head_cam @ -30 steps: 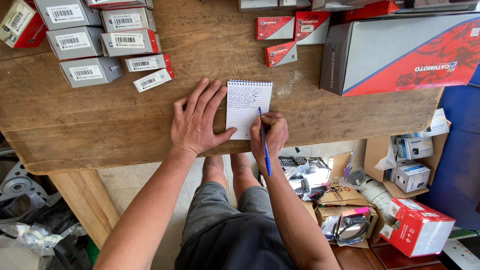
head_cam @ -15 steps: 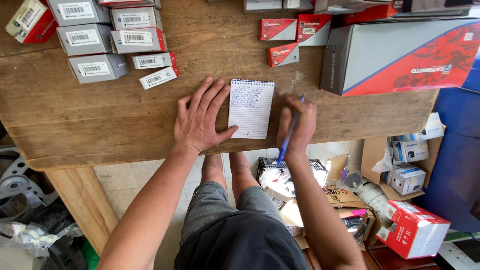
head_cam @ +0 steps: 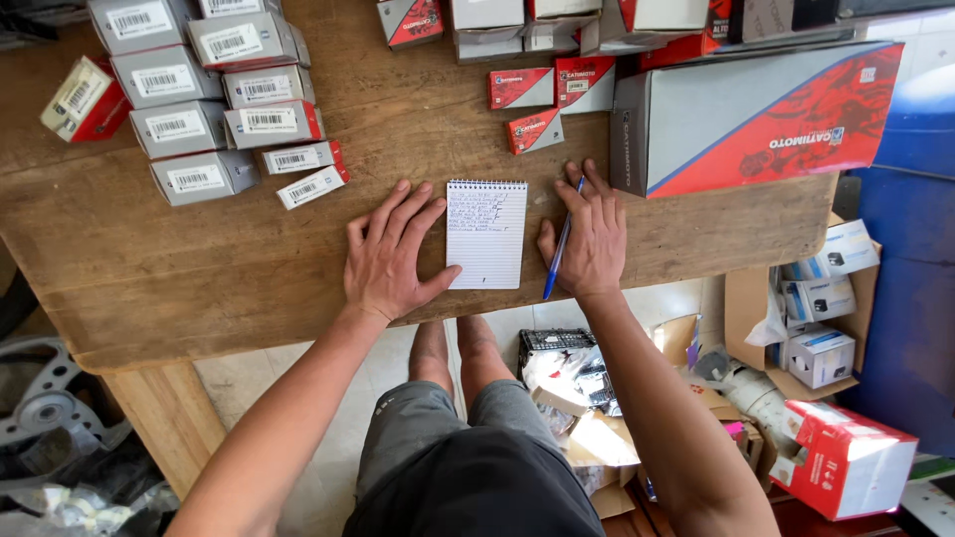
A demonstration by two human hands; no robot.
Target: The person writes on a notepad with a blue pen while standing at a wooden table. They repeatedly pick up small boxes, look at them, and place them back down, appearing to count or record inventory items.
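A small spiral notepad with handwritten lines lies on the wooden table near its front edge. My left hand rests flat on the wood just left of the pad, fingers spread, its thumb touching the pad's lower left corner. To the right of the pad my right hand lies palm down. A blue pen is tucked between its thumb and index finger and lies along the table, pointing away from me.
Several grey and red small boxes are stacked at the table's far left. Small red boxes and a long grey-and-red carton lie beyond my right hand. Open cardboard boxes and a red box stand on the floor at right.
My right hand has moved with the pen from the table's edge up onto the wood, right of the pad, and flattened there. The left hand has stayed in place.
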